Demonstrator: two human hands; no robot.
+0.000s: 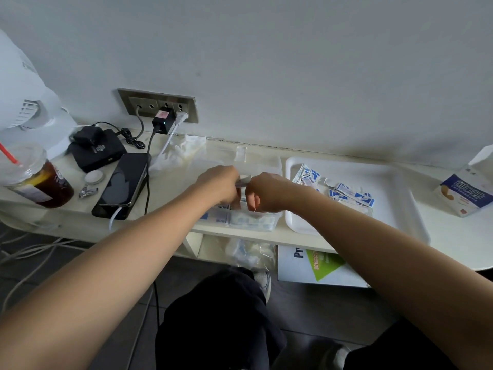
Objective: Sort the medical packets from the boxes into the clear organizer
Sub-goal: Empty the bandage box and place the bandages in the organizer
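Both hands, left [218,182] and right [266,192], pinch one small packet [244,180] together above the clear organizer [252,221] on the counter [170,180].

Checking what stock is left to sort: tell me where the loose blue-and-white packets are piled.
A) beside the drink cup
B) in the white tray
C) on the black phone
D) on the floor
B: the loose packets lie heaped in the white tray, right of the clear organizer, over which the left hand and right hand pinch a single packet.
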